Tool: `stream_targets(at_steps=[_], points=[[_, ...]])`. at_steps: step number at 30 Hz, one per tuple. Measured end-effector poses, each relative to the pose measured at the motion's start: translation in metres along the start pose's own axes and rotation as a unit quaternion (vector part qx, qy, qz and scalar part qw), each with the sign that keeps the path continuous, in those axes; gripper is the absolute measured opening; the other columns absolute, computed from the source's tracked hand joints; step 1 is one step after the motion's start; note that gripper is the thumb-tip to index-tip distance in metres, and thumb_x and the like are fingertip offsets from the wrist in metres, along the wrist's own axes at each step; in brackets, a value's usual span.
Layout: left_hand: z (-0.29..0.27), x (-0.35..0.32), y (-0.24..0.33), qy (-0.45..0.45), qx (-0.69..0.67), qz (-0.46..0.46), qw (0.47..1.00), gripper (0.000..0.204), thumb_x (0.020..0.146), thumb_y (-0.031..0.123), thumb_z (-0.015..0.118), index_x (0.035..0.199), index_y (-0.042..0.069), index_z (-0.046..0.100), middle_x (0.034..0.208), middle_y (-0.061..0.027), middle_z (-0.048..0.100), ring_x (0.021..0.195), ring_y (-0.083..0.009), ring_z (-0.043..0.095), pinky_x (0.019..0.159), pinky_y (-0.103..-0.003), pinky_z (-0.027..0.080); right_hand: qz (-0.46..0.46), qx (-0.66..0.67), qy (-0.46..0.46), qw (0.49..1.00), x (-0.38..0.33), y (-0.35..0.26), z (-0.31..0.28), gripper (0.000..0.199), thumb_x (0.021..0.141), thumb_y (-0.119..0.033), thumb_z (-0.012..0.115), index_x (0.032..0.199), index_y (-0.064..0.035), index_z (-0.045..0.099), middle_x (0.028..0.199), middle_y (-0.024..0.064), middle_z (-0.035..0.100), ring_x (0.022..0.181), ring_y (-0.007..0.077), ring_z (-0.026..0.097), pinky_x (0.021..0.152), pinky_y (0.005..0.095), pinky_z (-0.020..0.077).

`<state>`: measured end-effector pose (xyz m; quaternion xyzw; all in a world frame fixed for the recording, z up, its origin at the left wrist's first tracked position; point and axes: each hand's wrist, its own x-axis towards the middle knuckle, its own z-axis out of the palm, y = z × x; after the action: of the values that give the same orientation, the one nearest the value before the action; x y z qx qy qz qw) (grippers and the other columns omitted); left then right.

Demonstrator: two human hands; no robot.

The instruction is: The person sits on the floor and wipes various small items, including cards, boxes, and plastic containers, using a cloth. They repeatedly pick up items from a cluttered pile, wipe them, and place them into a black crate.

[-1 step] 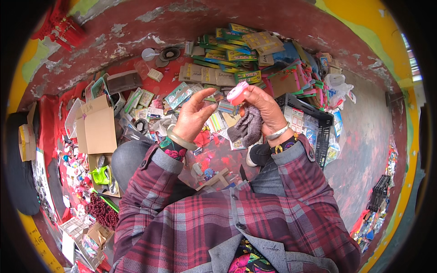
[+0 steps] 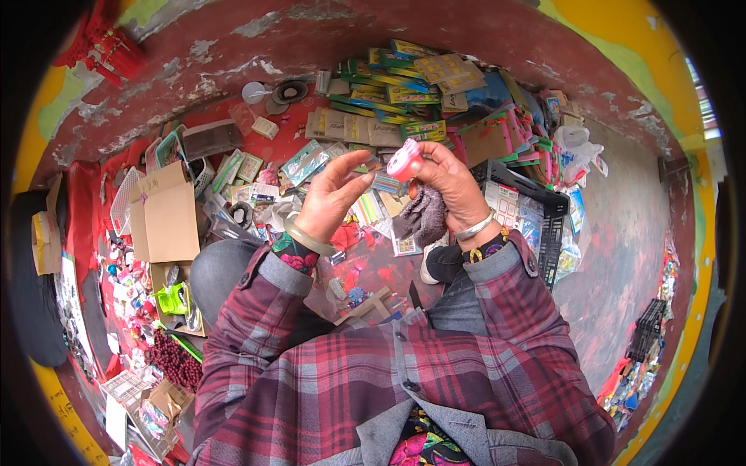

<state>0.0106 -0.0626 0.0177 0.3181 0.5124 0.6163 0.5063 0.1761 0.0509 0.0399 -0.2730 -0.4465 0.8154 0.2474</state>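
Observation:
My right hand (image 2: pixel 454 190) is closed around a small pink round plastic piece (image 2: pixel 403 160), its round face tilted toward the left. A crumpled grey-purple cloth (image 2: pixel 423 216) hangs under the same hand, tucked against its palm. To the left, my left hand (image 2: pixel 332 194) is raised with thumb and forefinger apart, just short of the pink piece. Something clear and shiny shows near its fingertips; I cannot tell if it touches them. Both hands are held up above the littered floor.
Beyond my hands lies a pile of flat yellow-green packages (image 2: pixel 400 93). A black plastic crate (image 2: pixel 556 213) stands at right. At left are an open cardboard box (image 2: pixel 167 225), a white basket (image 2: pixel 124 202) and dark red beads (image 2: pixel 175 361). My knees flank loose packets.
The pink piece has tipped slightly in my right hand, and the cloth below has shifted a little. My left hand stays nearly still.

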Motion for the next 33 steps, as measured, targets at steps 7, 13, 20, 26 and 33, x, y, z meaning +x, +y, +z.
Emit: stream_targets(at_steps=[7,13,20,26,33], points=[[0.003,-0.003,0.005,-0.092,-0.183,-0.079,0.976,0.054,0.087,0.018,0.059,0.132,0.001,0.036,0.124,-0.0108,0.047,0.108,-0.0193,0.052,0.092,-0.036,0.044,-0.197,-0.364,0.016,0.910,-0.004,0.008,0.006,0.039,0.074,-0.003,0.069,0.111,-0.0068,0.056,0.101,0.0036,0.058,0.087,0.0106,0.056,0.073,0.0225,0.0457],[0.007,-0.003,0.003,-0.078,-0.163,-0.080,0.980,0.044,0.089,0.009,0.053,0.130,-0.001,0.040,0.117,-0.0104,0.054,0.104,-0.0185,0.055,0.089,-0.033,0.047,-0.329,-0.470,-0.025,0.819,-0.007,0.012,0.015,0.037,0.069,0.000,0.069,0.104,-0.0064,0.059,0.103,0.0098,0.057,0.094,0.0239,0.057,0.081,0.0293,0.0457],[0.001,-0.003,0.001,-0.098,-0.241,-0.060,0.964,0.041,0.090,0.008,0.050,0.129,-0.001,0.041,0.118,-0.0119,0.054,0.106,-0.0226,0.056,0.090,-0.035,0.047,-0.307,-0.444,-0.014,0.842,-0.011,0.004,0.017,0.040,0.072,-0.004,0.067,0.109,-0.0035,0.054,0.101,0.0117,0.057,0.092,0.0251,0.058,0.079,0.0309,0.0471],[-0.003,-0.002,0.010,-0.113,-0.302,-0.083,0.943,0.047,0.089,0.011,0.053,0.131,-0.001,0.037,0.124,-0.0143,0.050,0.108,-0.0252,0.055,0.092,-0.038,0.047,-0.153,-0.162,-0.055,0.973,-0.011,0.000,0.014,0.038,0.081,-0.006,0.065,0.115,-0.0043,0.050,0.106,0.0057,0.057,0.094,0.0130,0.057,0.081,0.0254,0.0464],[-0.004,-0.006,0.017,-0.159,-0.326,-0.075,0.929,0.059,0.085,0.017,0.060,0.134,-0.001,0.032,0.131,-0.0145,0.043,0.112,-0.0277,0.052,0.093,-0.039,0.045,-0.054,0.028,-0.103,0.993,-0.010,-0.006,0.007,0.044,0.081,-0.007,0.065,0.121,-0.0036,0.045,0.105,0.0083,0.057,0.087,0.0155,0.059,0.078,0.0263,0.0477]])
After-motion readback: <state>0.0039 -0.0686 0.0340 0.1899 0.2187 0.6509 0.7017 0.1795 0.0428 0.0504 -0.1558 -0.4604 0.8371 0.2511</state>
